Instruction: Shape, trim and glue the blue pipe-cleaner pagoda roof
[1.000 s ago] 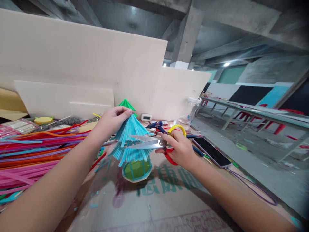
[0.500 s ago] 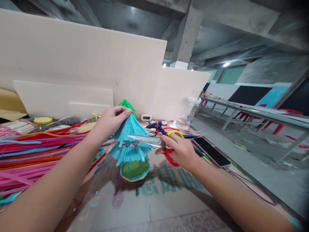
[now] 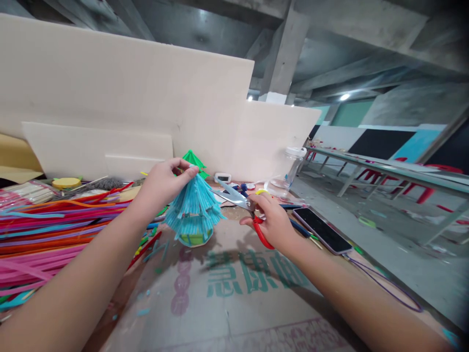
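Note:
My left hand (image 3: 172, 178) pinches the peak of a small model pavilion (image 3: 194, 210) with tiered roofs of blue strips. The pavilion tilts, and a bit of its green base shows below the lower roof. In my right hand (image 3: 273, 217) is a pair of scissors (image 3: 236, 198) with red and yellow handles. Their blades are spread and point left, close to the right edge of the upper roof; whether they touch a strip I cannot tell. Behind the pavilion stands a green pointed roof (image 3: 194, 159), partly hidden.
Bundles of coloured fuzzy strips (image 3: 54, 234) lie at left. A phone (image 3: 322, 231) with a cord, a clear bottle (image 3: 291, 168) and a small digital timer (image 3: 223, 177) are on the right and back. Pale boards (image 3: 128, 98) stand behind. A printed cardboard sheet (image 3: 227, 322) covers the front.
The pavilion has tipped, its base swinging up and away so less of it shows. The scissors have drawn back slightly to the right, and their blades have spread apart.

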Available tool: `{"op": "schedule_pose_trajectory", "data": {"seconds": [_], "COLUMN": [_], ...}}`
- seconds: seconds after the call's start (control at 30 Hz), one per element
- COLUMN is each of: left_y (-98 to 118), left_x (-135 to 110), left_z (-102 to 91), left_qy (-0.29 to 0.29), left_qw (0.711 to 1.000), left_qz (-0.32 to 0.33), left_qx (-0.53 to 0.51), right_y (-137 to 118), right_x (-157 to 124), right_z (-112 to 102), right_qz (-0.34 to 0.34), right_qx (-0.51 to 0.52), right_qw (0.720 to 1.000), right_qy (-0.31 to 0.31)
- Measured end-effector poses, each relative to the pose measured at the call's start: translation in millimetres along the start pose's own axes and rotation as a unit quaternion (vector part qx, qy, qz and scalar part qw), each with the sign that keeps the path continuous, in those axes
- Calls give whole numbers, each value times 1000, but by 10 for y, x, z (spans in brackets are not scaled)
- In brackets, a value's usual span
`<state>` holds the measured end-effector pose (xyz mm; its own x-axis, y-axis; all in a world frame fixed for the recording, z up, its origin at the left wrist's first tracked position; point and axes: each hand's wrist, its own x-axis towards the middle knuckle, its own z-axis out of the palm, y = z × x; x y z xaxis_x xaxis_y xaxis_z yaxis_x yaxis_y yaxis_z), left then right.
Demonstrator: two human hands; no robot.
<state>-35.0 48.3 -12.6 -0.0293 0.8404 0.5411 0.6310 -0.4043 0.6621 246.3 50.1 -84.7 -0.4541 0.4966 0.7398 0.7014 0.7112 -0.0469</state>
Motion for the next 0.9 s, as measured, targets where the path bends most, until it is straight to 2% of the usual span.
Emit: {"op": "schedule_pose_trajectory", "data": {"seconds": [0.13,0.23,0.43,0.53,0.9], "left_y": [-69,-103,-140,-135,-49], "left_x": [32,48,85,98,28], "left_z": [-3,-1,-13,-14,34], "left_qy": [-22,-16,-3,-11,-42], "left_qw": [999,996,980,971,960], "left_qz": [10,-4,-32,-53,-86], "left_qx": [-40,-86,-196,-233,-264], "right_y": [-5,-14,-19,-12,-51], "right_x": [-30,-44,-56,-55,-44], "right_z": [33,41,30,23,-9], "right_qz": [14,11,-57,-71,-68], "right_qx": [8,-1,-52,-74,-78], "right_qw": [1000,999,997,994,994], "right_qy": [-21,-34,6,20,22]}}
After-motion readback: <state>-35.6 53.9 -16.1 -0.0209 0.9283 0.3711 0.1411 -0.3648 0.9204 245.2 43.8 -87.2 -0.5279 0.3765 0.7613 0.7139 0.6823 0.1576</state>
